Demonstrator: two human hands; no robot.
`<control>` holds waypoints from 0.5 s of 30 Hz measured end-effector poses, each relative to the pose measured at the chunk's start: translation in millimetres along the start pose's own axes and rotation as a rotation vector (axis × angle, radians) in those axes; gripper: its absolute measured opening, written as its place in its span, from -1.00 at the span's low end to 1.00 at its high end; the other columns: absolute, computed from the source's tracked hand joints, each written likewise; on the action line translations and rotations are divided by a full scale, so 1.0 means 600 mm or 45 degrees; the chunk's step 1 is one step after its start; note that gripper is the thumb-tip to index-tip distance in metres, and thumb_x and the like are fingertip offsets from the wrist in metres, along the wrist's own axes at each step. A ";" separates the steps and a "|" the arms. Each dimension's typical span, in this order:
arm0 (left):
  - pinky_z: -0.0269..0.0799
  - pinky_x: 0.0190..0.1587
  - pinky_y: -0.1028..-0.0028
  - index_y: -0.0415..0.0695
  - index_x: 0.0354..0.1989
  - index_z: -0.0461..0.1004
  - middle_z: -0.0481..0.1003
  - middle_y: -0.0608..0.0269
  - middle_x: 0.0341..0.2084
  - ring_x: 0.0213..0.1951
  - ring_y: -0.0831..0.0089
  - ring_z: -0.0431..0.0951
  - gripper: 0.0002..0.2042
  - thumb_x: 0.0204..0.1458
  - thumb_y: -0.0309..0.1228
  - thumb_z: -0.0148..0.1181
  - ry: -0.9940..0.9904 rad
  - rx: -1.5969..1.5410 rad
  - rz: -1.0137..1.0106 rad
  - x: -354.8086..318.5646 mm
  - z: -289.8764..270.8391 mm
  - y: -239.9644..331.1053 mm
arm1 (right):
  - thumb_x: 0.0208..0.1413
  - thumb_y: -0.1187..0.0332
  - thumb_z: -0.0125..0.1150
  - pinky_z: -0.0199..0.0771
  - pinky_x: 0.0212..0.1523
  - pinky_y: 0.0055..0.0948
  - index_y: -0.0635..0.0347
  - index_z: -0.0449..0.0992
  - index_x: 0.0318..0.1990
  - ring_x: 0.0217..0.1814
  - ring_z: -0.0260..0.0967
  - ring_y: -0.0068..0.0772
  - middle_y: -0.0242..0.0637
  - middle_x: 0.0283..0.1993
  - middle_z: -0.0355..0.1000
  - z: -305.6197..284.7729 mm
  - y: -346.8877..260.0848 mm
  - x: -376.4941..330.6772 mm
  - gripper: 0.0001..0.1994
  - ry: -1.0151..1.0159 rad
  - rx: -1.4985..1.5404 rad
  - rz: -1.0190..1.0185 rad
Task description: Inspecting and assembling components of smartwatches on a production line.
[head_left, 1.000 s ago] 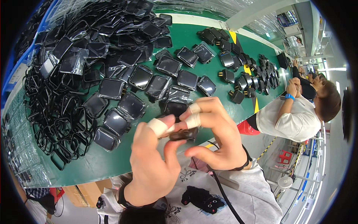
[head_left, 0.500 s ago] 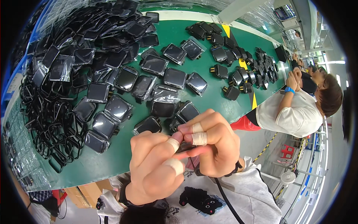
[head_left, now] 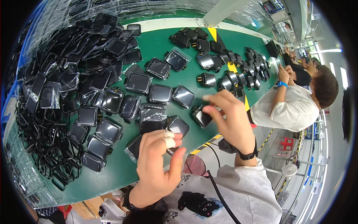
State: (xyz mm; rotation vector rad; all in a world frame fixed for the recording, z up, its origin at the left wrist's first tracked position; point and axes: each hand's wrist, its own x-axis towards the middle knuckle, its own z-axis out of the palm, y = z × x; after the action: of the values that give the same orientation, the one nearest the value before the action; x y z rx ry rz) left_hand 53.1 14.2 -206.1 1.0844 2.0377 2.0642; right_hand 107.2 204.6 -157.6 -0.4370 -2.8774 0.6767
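As the hands parted, the right hand (head_left: 231, 119) set a watch (head_left: 202, 116) on the bench (head_left: 156, 44), fingers loosening; the left hand (head_left: 158, 164) hung half-curled, empty.

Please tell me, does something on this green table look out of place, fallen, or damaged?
Nothing looks damaged or spilled. The bagged black screen parts lie in a loose heap on the green table, some overlapping and tilted. The left hand has pale tape on two fingers. The right hand reaches to one part.
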 end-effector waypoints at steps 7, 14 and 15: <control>0.37 -0.19 0.50 -0.31 -0.18 0.26 0.37 0.03 -0.17 -0.21 0.41 0.45 -0.78 -0.03 -0.71 0.01 0.054 -0.567 -0.322 0.004 -0.033 0.002 | -0.22 0.58 0.29 0.36 -0.37 -0.44 0.24 0.42 -0.12 -0.34 0.38 -0.26 -0.21 -0.27 0.33 -0.030 0.046 0.104 -0.60 -0.034 -0.351 -0.267; 0.38 -0.01 0.31 -0.26 0.25 -0.10 0.15 -0.15 0.16 0.05 0.13 0.37 -0.37 0.05 -0.50 0.08 0.041 -1.080 -0.785 0.013 -0.065 0.014 | -0.35 0.53 0.39 0.36 -0.36 -0.47 0.20 0.48 -0.13 -0.26 0.37 -0.30 -0.25 -0.20 0.38 -0.041 -0.051 0.108 -0.53 -0.292 -0.032 -0.394; 0.28 0.08 0.27 -0.20 0.28 -0.19 0.02 -0.12 0.22 0.13 0.12 0.27 -0.32 0.03 -0.58 0.06 -0.023 -1.117 -0.721 0.015 -0.071 0.010 | -0.37 0.49 0.42 0.35 -0.38 -0.46 0.20 0.49 -0.14 -0.27 0.37 -0.32 -0.25 -0.23 0.39 -0.036 -0.076 0.107 -0.52 -0.360 0.134 -0.493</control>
State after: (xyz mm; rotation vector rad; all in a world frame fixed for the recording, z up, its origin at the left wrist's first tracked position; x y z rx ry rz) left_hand 28.0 -18.9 -192.1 0.3157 0.9970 2.1844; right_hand 40.1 194.3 -112.5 0.2464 -3.0285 0.8681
